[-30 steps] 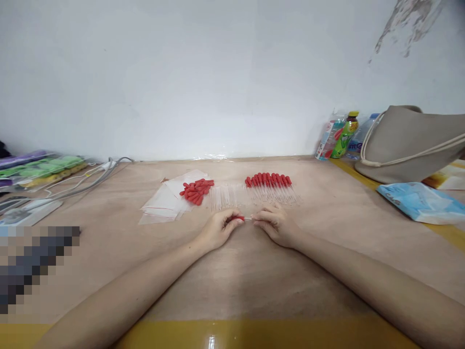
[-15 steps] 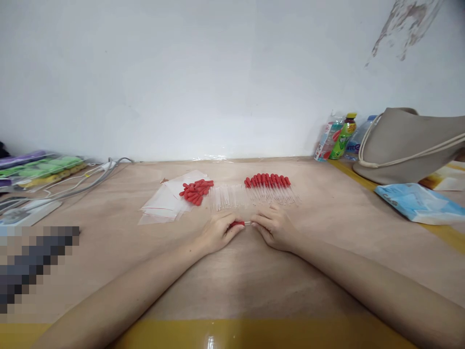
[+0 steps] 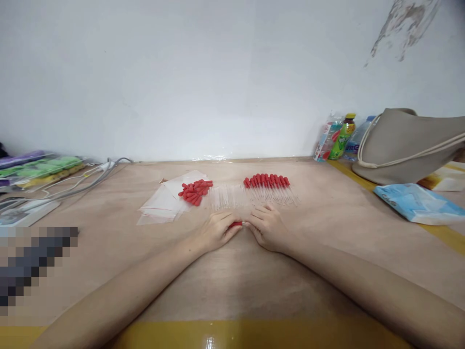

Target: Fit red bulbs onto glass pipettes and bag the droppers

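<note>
Two hands, my left hand [image 3: 217, 231] pinching a small red rubber bulb [image 3: 236, 224] and my right hand [image 3: 268, 226] closed at its mouth, meet just before the row of clear glass tubes [image 3: 225, 197]; I judge the bulb light, soft, best gripped mid-body.

To my far right a beige bag [image 3: 410, 145] sits beside bottles [image 3: 341, 137] and a blue packet [image 3: 417, 202]; cables [image 3: 83, 182] and what look like coloured trays [image 3: 39, 167] lie left.
</note>
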The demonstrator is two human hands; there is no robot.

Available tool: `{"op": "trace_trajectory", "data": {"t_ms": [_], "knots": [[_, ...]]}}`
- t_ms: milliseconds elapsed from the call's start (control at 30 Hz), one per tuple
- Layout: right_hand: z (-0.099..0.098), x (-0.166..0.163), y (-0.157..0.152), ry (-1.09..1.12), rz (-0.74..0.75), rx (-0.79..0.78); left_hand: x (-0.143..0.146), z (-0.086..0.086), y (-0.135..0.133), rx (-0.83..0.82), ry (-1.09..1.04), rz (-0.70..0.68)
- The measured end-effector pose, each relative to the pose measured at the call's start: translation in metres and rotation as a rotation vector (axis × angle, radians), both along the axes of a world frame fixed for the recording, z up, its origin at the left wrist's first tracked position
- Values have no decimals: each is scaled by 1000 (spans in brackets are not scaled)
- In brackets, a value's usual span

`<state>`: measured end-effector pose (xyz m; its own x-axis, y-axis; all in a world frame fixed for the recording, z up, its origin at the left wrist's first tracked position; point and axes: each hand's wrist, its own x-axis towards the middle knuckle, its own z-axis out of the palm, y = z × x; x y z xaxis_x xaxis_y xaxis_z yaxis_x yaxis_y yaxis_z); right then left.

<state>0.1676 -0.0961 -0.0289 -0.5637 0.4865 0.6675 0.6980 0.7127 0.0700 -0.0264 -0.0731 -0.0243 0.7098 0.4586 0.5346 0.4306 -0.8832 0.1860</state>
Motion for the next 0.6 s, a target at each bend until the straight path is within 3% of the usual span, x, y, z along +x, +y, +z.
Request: {"op": "trace_trajectory", "data": {"t_ms": [200,367,500,600], "knots": [[-2,-2,2,-20,-33,-107,0,0,3,-27,5,-13],[13,-3,-2,-113,-97,-200,-3,4,7,-104,-57,49],[27,7,10,-28,-218,-396,-7,3,9,-127,-138,140],[33,18,34,138,-396,-571,-8,0,8,-144,-119,157]]}}
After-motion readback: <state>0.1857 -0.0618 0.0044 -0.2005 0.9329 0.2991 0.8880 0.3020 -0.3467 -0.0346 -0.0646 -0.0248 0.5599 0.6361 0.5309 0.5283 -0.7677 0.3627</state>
